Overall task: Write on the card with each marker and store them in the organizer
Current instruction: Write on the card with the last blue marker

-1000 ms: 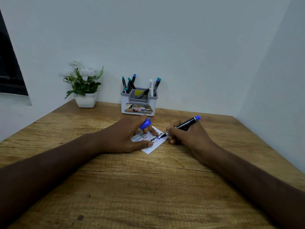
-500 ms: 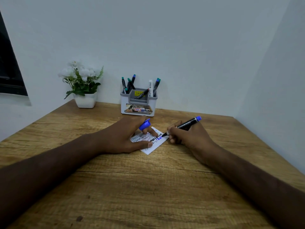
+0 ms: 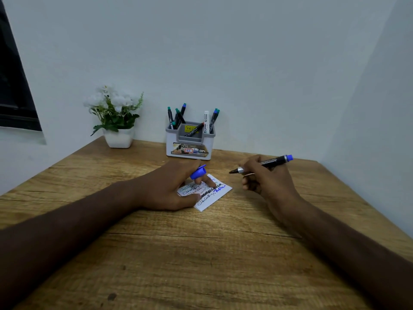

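A small white card (image 3: pixel 220 194) covered in scribbled lines lies on the wooden desk (image 3: pixel 201 253). My left hand (image 3: pixel 172 189) rests flat on the card's left part and pinches a blue marker cap (image 3: pixel 197 172) between its fingers. To the right of the card, my right hand (image 3: pixel 266 180) grips an uncapped black marker with a blue end (image 3: pixel 268 163), its tip lifted off the card and pointing left. A grey and white organizer (image 3: pixel 190 142) stands by the back wall with several markers (image 3: pixel 178 116) upright in it.
A white pot of artificial white flowers (image 3: pixel 116 118) stands at the back left of the desk. Walls close the desk in behind and on the right. A dark window frame (image 3: pixel 13 86) is on the left wall.
My right hand has lifted the marker's tip off the card and drawn it back to the right. A fresh blue scribble shows on the card. My left hand has stayed put.
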The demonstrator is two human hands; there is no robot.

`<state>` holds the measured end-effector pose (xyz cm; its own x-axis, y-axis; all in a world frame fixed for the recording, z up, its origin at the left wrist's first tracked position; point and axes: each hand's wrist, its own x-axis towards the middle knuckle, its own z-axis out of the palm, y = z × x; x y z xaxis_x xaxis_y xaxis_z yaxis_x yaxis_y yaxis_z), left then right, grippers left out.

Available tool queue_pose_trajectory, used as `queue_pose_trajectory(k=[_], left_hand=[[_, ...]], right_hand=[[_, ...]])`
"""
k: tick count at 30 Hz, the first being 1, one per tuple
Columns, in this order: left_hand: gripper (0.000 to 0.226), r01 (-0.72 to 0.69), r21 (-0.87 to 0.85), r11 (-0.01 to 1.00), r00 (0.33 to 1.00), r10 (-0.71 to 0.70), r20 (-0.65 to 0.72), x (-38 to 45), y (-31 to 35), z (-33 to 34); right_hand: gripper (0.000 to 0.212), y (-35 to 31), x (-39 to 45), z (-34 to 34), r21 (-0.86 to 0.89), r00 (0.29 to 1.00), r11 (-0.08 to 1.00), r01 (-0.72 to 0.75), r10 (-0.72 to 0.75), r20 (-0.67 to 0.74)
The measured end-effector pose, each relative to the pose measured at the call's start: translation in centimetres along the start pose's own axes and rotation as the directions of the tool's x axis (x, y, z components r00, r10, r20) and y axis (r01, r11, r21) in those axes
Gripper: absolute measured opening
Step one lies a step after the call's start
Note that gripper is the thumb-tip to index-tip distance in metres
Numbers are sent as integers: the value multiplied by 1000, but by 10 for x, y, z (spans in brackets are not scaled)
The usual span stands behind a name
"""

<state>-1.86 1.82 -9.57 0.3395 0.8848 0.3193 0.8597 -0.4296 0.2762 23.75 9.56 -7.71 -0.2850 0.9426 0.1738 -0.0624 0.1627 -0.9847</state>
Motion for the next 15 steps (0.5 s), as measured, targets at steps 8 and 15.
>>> queue_pose_trajectory(k=[8, 15], left_hand=[[31, -22, 12, 1000, 999, 23, -32, 2, 1, 3], [44, 5, 23, 1000, 1000, -5, -26, 2, 2, 4]], right_hand=[[15, -12, -24, 11, -89, 948, 996, -30, 57, 314], [12, -4, -34, 21, -460, 942, 875, 148, 17, 337]])
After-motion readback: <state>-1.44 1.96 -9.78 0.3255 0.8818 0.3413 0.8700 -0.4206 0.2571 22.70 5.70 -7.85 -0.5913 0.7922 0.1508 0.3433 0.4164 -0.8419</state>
